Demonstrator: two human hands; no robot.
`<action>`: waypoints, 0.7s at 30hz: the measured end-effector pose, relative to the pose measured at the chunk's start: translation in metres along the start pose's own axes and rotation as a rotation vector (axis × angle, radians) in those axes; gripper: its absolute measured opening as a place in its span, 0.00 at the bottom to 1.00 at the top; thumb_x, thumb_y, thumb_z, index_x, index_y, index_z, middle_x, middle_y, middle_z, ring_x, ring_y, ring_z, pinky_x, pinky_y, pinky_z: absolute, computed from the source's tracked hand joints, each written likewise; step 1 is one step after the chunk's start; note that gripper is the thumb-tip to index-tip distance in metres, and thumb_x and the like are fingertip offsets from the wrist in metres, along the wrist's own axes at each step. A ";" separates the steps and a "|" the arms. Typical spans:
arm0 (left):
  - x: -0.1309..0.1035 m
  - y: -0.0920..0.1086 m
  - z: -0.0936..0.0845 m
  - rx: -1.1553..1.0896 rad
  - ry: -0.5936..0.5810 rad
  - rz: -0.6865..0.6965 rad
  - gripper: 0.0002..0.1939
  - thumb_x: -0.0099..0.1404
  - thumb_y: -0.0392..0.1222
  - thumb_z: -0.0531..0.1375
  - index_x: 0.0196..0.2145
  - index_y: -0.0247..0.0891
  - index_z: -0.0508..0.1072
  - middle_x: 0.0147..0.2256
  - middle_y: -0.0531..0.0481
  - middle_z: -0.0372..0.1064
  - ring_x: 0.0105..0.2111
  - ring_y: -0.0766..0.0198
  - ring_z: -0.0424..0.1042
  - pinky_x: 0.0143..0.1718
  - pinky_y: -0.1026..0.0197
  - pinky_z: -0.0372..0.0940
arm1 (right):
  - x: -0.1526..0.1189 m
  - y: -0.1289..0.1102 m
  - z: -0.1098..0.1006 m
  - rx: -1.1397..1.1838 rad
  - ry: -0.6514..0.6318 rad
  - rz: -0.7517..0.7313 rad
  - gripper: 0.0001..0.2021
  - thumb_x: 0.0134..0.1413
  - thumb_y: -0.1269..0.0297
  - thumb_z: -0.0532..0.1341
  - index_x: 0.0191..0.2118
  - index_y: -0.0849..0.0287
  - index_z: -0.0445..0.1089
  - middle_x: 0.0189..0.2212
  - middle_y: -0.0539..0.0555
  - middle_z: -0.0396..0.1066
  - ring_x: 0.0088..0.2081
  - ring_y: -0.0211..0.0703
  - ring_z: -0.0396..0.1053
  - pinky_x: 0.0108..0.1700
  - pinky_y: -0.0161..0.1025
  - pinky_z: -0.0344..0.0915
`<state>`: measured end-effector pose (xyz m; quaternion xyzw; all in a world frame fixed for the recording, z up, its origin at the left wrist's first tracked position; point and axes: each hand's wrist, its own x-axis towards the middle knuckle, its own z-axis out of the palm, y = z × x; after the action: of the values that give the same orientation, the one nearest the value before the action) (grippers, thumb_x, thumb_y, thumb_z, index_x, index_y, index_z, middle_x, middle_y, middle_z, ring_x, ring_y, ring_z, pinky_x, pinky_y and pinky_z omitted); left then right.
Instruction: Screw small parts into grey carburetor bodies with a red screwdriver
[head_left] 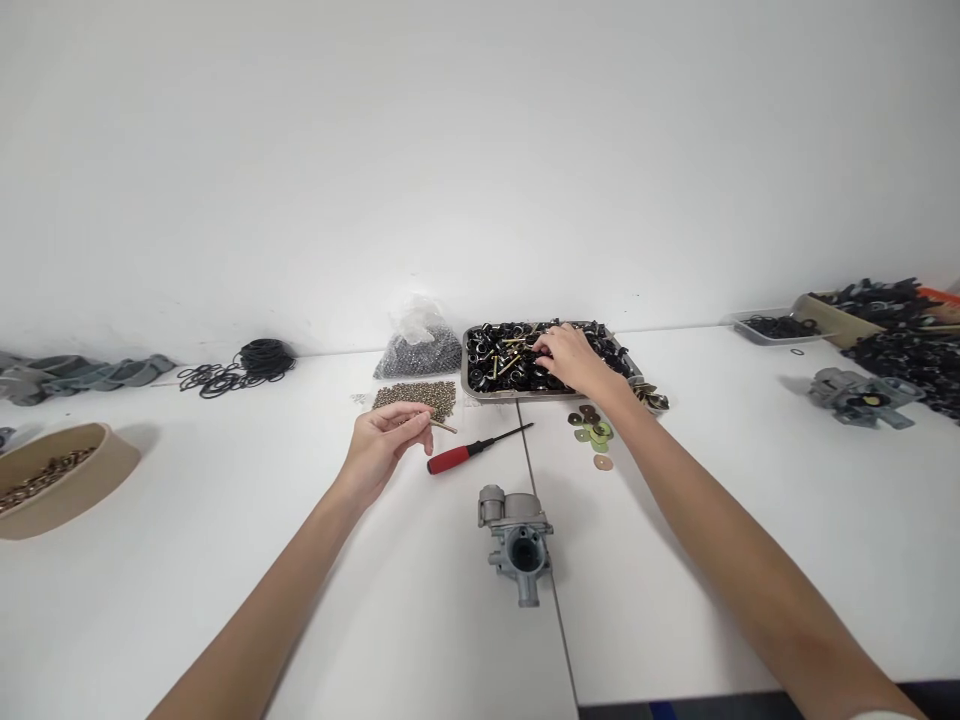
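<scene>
My left hand [390,440] is closed in a pinch on a thin brass-coloured pin [442,425], whose free end points right. My right hand [570,355] reaches over a metal tray [547,395] of black and shiny small parts mixed with brass pins. Its thumb and forefinger are slightly apart among the parts, and the other fingers are partly hidden. Below and between my hands, a grey metal carburetor [521,545] stands on the white table. A screwdriver [454,458] with a red and black handle lies beside my left hand.
Small brass balls [416,393] and a clear bag of grey pellets [420,350] sit left of the tray. Green and brown washers [600,435] lie to its right. A beige bowl [112,460], black rings [262,365] and another carburetor [862,395] are farther out.
</scene>
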<state>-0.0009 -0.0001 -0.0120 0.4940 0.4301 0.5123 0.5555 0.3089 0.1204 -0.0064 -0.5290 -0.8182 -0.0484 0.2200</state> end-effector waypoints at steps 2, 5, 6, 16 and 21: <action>0.000 0.001 0.000 0.017 0.006 0.010 0.13 0.55 0.42 0.70 0.36 0.34 0.76 0.22 0.51 0.72 0.22 0.64 0.72 0.33 0.58 0.65 | 0.001 0.000 -0.004 0.005 0.013 0.011 0.06 0.58 0.69 0.64 0.40 0.62 0.76 0.41 0.61 0.74 0.50 0.59 0.66 0.53 0.56 0.60; -0.001 0.002 0.001 0.020 0.016 0.029 0.14 0.55 0.41 0.71 0.36 0.35 0.73 0.22 0.53 0.71 0.21 0.65 0.71 0.32 0.59 0.64 | 0.002 -0.003 -0.018 0.009 0.057 0.033 0.06 0.58 0.68 0.64 0.41 0.61 0.76 0.42 0.60 0.76 0.51 0.59 0.65 0.54 0.57 0.58; -0.001 0.002 0.001 0.017 0.014 0.033 0.14 0.55 0.41 0.71 0.35 0.35 0.72 0.22 0.53 0.71 0.21 0.65 0.72 0.32 0.59 0.64 | 0.002 -0.007 -0.024 0.034 0.073 0.039 0.07 0.58 0.68 0.64 0.41 0.61 0.76 0.42 0.59 0.76 0.50 0.58 0.66 0.54 0.56 0.59; 0.000 0.003 0.002 -0.039 0.030 0.115 0.13 0.54 0.40 0.71 0.32 0.34 0.72 0.20 0.52 0.71 0.20 0.63 0.72 0.30 0.58 0.65 | -0.017 -0.101 -0.035 0.567 -0.408 -0.190 0.05 0.51 0.67 0.66 0.36 0.61 0.76 0.32 0.53 0.75 0.32 0.38 0.69 0.33 0.35 0.63; 0.000 -0.001 0.003 0.008 0.029 0.128 0.14 0.53 0.41 0.71 0.32 0.34 0.72 0.20 0.52 0.72 0.19 0.64 0.71 0.29 0.59 0.64 | -0.022 -0.113 -0.026 0.581 -0.410 -0.259 0.05 0.53 0.65 0.65 0.34 0.60 0.75 0.33 0.53 0.75 0.32 0.37 0.68 0.34 0.36 0.62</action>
<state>0.0023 -0.0003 -0.0125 0.5151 0.4078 0.5522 0.5132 0.2241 0.0445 0.0254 -0.3352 -0.8850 0.2652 0.1846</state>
